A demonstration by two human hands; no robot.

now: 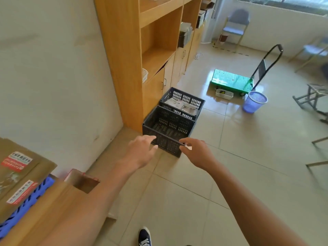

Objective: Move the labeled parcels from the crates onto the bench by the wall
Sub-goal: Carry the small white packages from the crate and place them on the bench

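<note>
head view: two bare hands reach out over two dark crates on a tiled floor.

left hand and right hand hover with fingers loosely spread, holding nothing, above the near crate, a slotted dark plastic box with no contents visible. touching behind it, the far crate holds pale parcels. a wooden shelf unit stands just beside both. labeled brown parcels lie on the bench at lower left. a green trolley and lilac mesh bin stand well apart.
</note>
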